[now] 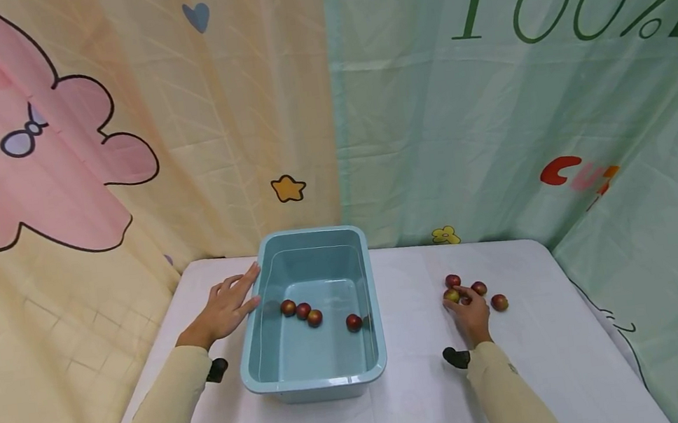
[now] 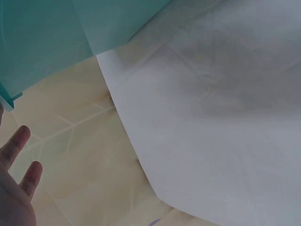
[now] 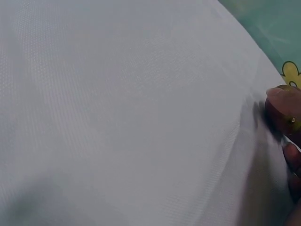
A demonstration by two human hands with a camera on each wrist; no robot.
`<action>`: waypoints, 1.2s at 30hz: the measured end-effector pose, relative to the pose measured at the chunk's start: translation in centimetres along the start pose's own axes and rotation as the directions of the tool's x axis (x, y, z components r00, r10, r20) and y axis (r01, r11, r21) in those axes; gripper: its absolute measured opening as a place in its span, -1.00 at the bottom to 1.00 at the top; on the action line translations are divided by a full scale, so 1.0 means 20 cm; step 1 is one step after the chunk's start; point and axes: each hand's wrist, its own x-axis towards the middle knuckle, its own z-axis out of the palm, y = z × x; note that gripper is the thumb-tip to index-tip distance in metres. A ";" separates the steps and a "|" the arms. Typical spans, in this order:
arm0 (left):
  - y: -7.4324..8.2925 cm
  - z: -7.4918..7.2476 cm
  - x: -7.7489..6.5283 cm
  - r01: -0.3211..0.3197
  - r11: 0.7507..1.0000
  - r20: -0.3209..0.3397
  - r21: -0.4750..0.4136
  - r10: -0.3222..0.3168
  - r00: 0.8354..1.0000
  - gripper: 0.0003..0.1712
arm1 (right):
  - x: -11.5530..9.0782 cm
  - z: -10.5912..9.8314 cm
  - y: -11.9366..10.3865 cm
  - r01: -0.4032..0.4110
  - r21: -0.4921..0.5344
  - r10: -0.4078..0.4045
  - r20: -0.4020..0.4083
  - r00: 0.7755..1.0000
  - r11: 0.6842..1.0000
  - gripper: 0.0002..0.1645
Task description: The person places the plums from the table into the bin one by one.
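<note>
A pale blue plastic basin (image 1: 316,384) stands on the white-covered table, with several red-brown plums (image 1: 303,311) lying on its bottom. My left hand (image 1: 228,310) rests on the basin's left rim, fingers spread and fairly straight; part of that hand (image 2: 16,188) shows at the lower left of the left wrist view. To the right of the basin, my right hand (image 1: 470,312) pinches a yellowish-red plum (image 1: 450,295) between thumb and fingers. That same plum (image 3: 277,113) appears at the right edge of the right wrist view. Other plums (image 1: 499,302) lie around the right hand, one partly hidden under its fingers.
The white tablecloth (image 1: 422,370) lies under everything. Printed curtains (image 1: 275,106) hang close behind the table's back edge. A dark cord (image 1: 624,339) runs along the right side of the table. Dark wrist-camera mounts (image 1: 456,358) stick out from both wrists.
</note>
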 end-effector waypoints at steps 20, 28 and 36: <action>0.02 -0.01 0.00 0.010 1.000 0.003 -0.006 -0.010 1.000 -0.19 | -0.03 -0.01 -0.01 0.046 0.007 -0.046 0.081 0.996 0.999 -0.44; 0.02 -0.02 0.00 0.011 1.000 0.010 0.000 -0.011 1.000 -0.18 | -0.06 0.02 -0.07 0.080 0.014 -0.081 0.104 0.991 0.997 -0.44; 0.01 -0.02 0.00 -0.014 1.000 0.004 0.011 0.014 1.000 -0.21 | -0.08 0.05 -0.11 0.131 0.020 -0.132 0.139 0.981 0.991 -0.48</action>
